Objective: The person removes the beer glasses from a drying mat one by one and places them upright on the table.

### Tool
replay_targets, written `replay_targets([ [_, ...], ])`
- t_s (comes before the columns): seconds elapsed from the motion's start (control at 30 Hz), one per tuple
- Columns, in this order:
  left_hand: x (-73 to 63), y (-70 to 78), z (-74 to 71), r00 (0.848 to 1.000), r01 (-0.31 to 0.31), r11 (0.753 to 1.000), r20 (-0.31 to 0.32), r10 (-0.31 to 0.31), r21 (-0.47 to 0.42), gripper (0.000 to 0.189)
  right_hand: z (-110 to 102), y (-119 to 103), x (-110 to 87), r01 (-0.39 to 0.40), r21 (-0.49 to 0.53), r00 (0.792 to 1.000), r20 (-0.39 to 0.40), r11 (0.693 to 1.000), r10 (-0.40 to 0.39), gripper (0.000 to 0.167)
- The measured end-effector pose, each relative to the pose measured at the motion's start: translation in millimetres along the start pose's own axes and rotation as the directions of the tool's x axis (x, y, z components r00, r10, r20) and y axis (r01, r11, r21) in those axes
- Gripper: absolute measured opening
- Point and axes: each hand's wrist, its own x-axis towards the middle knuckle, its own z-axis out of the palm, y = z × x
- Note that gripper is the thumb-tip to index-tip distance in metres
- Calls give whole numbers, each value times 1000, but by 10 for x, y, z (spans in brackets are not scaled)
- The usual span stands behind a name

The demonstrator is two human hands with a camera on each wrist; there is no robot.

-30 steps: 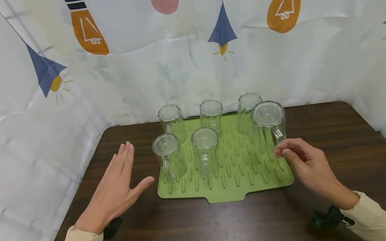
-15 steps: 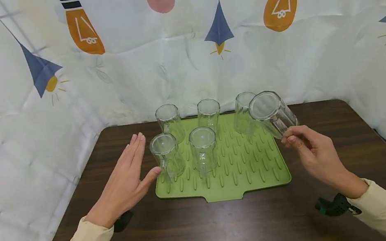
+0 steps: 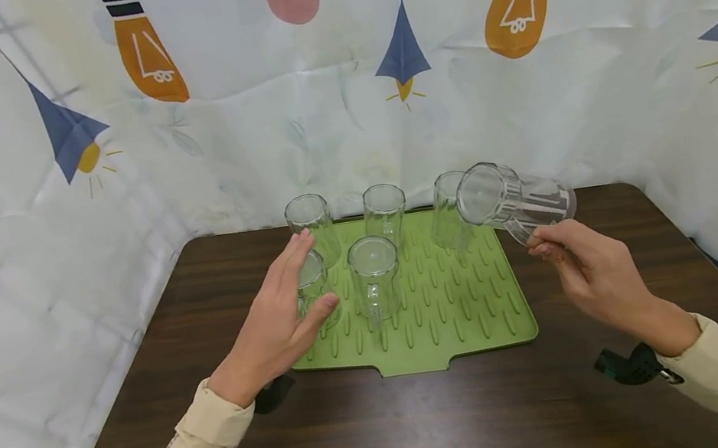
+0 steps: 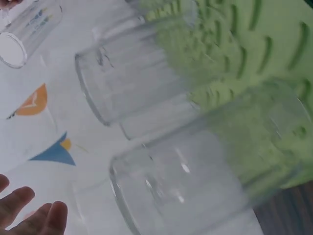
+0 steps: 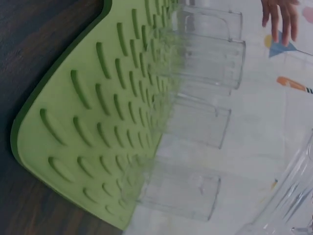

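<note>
My right hand (image 3: 596, 274) pinches the handle of a clear glass mug (image 3: 537, 201), raised and tipped nearly onto its side over the right edge of a green drying mat (image 3: 459, 333). Part of this mug (image 5: 293, 186) also shows at the right wrist view's lower right. My left hand (image 3: 272, 322), fingers straight and thumb spread, overlaps the front-left glass mug (image 3: 313, 281) in the head view. Beside that one stands the front-middle mug (image 3: 375, 276). In the left wrist view, my left fingers (image 4: 54, 218) are near a glass mug (image 4: 205, 166).
Three more glass mugs line the mat's back edge: left (image 3: 308, 212), middle (image 3: 384, 208) and right (image 3: 448, 214), the last close to the held mug. The mat lies on a dark wooden table (image 3: 431, 430). A white printed cloth (image 3: 249, 140) hangs behind it.
My right hand has lifted the mug off the mat's front right, moving up and right and tipping it sideways. My left hand has moved right, from beside the mat to the front-left mug.
</note>
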Motion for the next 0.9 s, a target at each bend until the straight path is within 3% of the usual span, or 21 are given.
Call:
replay_targets([
  [0.17, 127, 129, 99, 999, -43, 993, -27, 40, -110, 77, -28, 9, 19, 64, -70, 998, -4, 996, -64, 42],
  [0.47, 292, 332, 360, 994, -106, 950, -68, 90, -295, 72, -22, 0, -6, 188, -125, 982, 6, 974, -188, 35],
  [0.67, 357, 472, 552, 998, -68, 918, -41, 57, -390, 70, 9, -29, -48, 241, -117, 970, -6, 963, -244, 30],
  [0.9, 418, 605, 680, 999, -36, 864, -15, 33, -502, 66, 27, -111, -58, 263, -98, 965, 14, 960, -263, 34],
])
